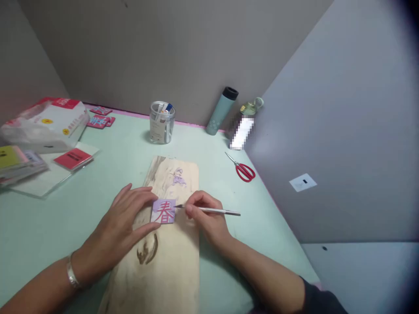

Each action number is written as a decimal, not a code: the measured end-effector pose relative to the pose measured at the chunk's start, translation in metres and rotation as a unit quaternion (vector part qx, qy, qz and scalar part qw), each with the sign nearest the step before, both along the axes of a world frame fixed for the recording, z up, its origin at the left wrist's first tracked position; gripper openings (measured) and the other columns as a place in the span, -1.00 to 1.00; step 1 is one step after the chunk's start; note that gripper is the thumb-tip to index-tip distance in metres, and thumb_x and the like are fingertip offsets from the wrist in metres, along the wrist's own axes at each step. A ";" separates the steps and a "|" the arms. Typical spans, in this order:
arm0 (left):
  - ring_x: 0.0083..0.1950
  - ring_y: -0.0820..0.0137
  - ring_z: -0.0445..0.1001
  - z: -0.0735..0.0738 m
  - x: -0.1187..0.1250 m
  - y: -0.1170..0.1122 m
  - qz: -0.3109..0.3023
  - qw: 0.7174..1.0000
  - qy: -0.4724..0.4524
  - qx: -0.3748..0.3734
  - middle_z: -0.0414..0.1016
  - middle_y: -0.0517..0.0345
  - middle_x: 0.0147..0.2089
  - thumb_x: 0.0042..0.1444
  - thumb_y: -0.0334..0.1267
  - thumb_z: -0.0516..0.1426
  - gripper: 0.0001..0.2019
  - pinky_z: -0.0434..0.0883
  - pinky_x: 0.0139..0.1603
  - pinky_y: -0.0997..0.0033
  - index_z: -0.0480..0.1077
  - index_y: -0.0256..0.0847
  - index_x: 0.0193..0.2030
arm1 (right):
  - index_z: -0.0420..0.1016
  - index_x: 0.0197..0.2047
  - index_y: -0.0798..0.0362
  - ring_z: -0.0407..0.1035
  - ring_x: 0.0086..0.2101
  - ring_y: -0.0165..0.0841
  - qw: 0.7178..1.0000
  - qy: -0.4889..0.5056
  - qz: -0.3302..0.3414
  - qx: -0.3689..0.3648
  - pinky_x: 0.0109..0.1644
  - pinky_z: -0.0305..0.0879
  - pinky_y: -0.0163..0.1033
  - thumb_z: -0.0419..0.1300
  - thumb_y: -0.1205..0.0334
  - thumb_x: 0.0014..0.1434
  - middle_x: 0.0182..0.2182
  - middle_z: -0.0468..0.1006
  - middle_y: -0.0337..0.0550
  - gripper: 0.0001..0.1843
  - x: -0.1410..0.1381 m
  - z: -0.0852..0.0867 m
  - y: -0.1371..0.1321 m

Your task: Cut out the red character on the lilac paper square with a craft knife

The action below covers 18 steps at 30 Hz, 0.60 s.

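A small square carving block (167,217) with a lilac face and a red character lies on a wooden board (183,270). My left hand (122,218) steadies it from the left, fingertips at its upper corner and thumb at the lower edge. In my right hand (207,216) is a slim metal craft knife (216,211), pinched like a pen. Its dark tip reaches the block's right edge; whether it touches cannot be made out. Lilac shavings (178,177) lie on the board above the block.
Red-handled scissors (245,172) lie right of the board. Behind stand a clear jar of pens (162,124), a teal bottle (222,111) and a green-lidded bottle (250,108). At left are a white plastic bag (49,124), a red packet (73,158) and red carved blocks (98,121).
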<state>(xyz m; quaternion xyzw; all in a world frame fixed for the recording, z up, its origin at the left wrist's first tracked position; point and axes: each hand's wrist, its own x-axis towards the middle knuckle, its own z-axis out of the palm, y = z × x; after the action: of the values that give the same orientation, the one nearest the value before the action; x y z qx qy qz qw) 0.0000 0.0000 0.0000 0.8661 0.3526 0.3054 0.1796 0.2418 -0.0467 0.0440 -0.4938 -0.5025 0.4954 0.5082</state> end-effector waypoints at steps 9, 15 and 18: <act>0.37 0.10 0.38 0.002 0.001 0.001 -0.008 1.000 0.001 0.001 0.49 0.03 0.19 0.37 0.03 0.17 -0.59 0.04 0.53 -0.20 0.24 -0.04 0.24 | 0.53 -0.29 0.02 0.39 -0.38 -0.38 1.000 -0.010 0.014 -0.005 -0.26 0.34 -0.28 0.41 0.16 0.12 -0.39 0.54 -0.24 -0.83 -0.011 -0.009 -0.002; 0.33 0.10 0.42 0.000 0.000 0.000 -0.004 1.000 -0.005 -0.001 0.50 0.05 0.20 0.37 0.03 0.17 -0.56 0.02 0.55 -0.19 0.24 -0.04 0.27 | 0.62 -0.29 0.03 0.38 -0.45 -0.40 0.999 0.025 -0.003 -0.023 -0.30 0.37 -0.27 0.44 0.11 0.11 -0.46 0.54 -0.26 -0.81 -0.007 -0.005 0.002; 0.28 0.13 0.46 0.000 0.001 0.000 -0.003 1.000 -0.008 0.006 0.49 0.05 0.19 0.36 0.04 0.18 -0.54 0.00 0.57 -0.17 0.23 -0.06 0.28 | 0.62 -0.23 0.03 0.39 -0.44 -0.40 0.999 0.035 -0.001 -0.004 -0.29 0.38 -0.28 0.39 0.05 0.21 -0.46 0.53 -0.26 -0.78 -0.006 -0.006 0.002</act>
<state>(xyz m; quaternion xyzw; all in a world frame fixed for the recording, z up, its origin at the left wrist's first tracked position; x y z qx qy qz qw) 0.0010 -0.0003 0.0003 0.8658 0.3466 0.3138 0.1784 0.2362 -0.0448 0.0382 -0.4788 -0.4815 0.5141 0.5240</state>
